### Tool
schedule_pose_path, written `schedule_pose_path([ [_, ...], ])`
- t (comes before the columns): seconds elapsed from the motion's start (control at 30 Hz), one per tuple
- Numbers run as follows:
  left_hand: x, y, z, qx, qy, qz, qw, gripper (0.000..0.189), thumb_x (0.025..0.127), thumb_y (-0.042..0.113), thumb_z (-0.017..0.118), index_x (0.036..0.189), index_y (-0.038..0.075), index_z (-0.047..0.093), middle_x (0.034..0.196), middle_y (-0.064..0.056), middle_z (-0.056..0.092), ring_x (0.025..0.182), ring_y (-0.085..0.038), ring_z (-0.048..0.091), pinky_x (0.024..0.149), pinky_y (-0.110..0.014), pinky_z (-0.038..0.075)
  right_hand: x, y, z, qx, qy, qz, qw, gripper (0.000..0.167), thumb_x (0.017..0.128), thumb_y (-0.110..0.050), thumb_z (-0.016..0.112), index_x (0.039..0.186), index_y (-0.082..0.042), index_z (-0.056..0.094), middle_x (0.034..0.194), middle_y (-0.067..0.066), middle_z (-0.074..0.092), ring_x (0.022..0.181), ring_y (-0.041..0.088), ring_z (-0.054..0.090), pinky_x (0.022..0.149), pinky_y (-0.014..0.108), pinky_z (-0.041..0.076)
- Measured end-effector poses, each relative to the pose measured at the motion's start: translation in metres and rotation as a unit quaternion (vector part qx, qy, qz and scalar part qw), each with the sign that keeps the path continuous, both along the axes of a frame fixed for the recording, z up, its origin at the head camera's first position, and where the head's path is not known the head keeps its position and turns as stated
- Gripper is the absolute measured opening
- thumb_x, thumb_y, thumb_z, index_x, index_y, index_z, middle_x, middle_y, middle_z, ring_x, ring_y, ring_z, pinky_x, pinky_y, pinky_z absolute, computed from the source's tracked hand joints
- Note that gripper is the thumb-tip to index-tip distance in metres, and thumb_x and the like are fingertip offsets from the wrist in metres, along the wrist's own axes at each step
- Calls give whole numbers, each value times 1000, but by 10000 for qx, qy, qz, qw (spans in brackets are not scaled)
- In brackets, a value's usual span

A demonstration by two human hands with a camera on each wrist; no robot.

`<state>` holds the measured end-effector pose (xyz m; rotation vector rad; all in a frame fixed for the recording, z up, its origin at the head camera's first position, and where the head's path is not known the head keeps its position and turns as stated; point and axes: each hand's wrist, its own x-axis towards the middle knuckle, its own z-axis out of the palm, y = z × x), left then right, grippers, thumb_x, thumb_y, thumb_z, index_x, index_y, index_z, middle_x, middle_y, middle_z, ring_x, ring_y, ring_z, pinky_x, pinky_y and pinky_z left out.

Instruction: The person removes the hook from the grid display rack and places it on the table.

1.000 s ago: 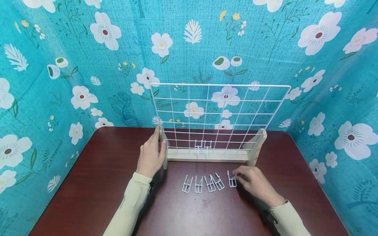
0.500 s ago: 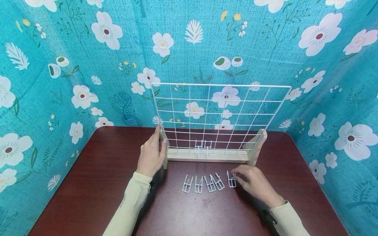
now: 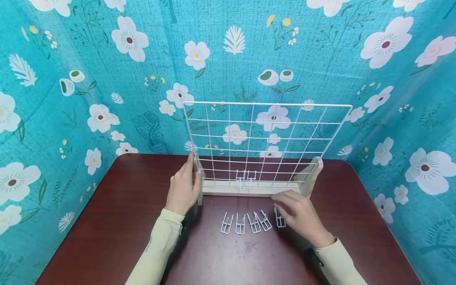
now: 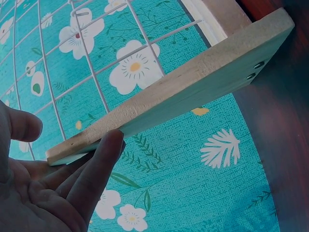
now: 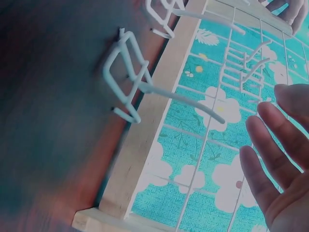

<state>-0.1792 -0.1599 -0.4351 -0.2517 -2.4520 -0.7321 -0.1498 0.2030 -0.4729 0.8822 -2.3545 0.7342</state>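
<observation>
A white wire grid panel (image 3: 236, 138) stands in a pale wooden base (image 3: 221, 190) with two side pieces. My left hand (image 3: 182, 188) touches the left wooden side piece (image 4: 159, 99) with extended fingers; its thumb is apart from them in the left wrist view. Over the table at the base's right front is my right hand (image 3: 301, 213), fingers loosely spread and holding nothing. Just below its fingertips lies a white wire hook (image 3: 280, 224), partly covered by the hand in the head view. Small white wire hooks (image 5: 244, 72) hang low on the grid.
Several more white wire hooks (image 3: 240, 231) lie in a row on the dark red table (image 3: 135, 221), in front of the base. The right wooden side piece (image 3: 313, 174) stands close behind my right hand. Blue floral cloth (image 3: 228, 71) surrounds the table's back and sides.
My right hand has come off the rightmost hook and moved left and toward the base, its fingers now above the hook. My left hand stays on the side piece.
</observation>
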Motion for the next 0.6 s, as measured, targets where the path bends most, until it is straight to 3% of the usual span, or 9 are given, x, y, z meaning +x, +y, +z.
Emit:
schedule_pose_path([
  [0.6,0,1,-1,5,57,-12,10000,60,103,19,60,158,3,42,126,-22,71,101,-41,76,84,-57,62,-10,-27,6,-20,426,148,9990,25,82,-2,82,104,-13,79,98,-1,78,91,16,74,83,35,58],
])
